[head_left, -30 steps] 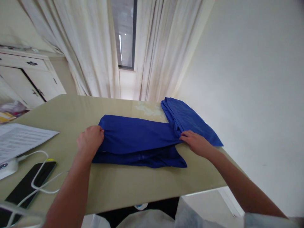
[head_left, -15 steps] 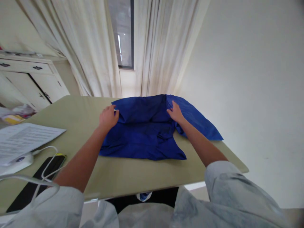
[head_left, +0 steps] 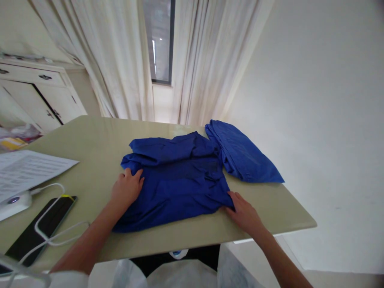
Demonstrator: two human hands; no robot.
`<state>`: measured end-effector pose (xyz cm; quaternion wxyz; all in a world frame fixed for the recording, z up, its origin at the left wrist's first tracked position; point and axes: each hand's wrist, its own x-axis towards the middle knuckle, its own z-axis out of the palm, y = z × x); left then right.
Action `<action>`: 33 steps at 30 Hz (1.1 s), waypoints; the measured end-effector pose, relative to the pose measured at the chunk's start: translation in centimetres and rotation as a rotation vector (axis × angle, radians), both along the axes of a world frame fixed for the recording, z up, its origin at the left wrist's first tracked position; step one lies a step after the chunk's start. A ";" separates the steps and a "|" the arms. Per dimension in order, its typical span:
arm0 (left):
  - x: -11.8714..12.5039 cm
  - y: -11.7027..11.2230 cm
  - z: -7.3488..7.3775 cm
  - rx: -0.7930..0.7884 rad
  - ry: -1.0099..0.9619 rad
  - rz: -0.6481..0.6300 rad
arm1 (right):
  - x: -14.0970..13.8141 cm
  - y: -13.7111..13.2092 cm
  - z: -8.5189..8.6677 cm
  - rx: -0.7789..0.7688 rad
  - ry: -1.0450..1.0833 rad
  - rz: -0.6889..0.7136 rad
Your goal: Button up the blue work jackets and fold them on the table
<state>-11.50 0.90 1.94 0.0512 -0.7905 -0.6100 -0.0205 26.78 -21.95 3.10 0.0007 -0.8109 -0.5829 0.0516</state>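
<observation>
A blue garment (head_left: 177,176) lies spread and partly folded on the beige table (head_left: 90,140). My left hand (head_left: 127,188) rests flat on its left side, fingers stretched out and open. At the garment's near right corner my right hand (head_left: 244,212) touches the cloth edge with fingers extended. A second blue garment (head_left: 243,154), folded, lies at the table's far right, touching the first one.
On the left of the table lie a printed sheet (head_left: 27,170), a black phone (head_left: 42,228), a white cable (head_left: 57,236) and a small white device (head_left: 13,204). A white cabinet (head_left: 39,92) stands at the back left, curtains (head_left: 120,60) behind. The table's right edge drops off near my right hand.
Both hands have come back from the far edge of the garment to its near side. The garment now lies flatter, folded toward the window, and the camera view has shifted slightly.
</observation>
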 end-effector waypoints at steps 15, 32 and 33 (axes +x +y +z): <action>9.1 -19.9 0.2 -0.505 -0.583 -0.655 | 0.3 32.2 23.3 0.442 -0.259 0.390; 3.0 0.9 -1.8 -0.008 -0.219 -0.220 | -5.8 19.1 3.8 0.143 -0.062 0.162; 2.6 -0.4 -1.9 0.006 -0.206 -0.236 | -5.1 19.2 2.9 0.069 -0.053 0.176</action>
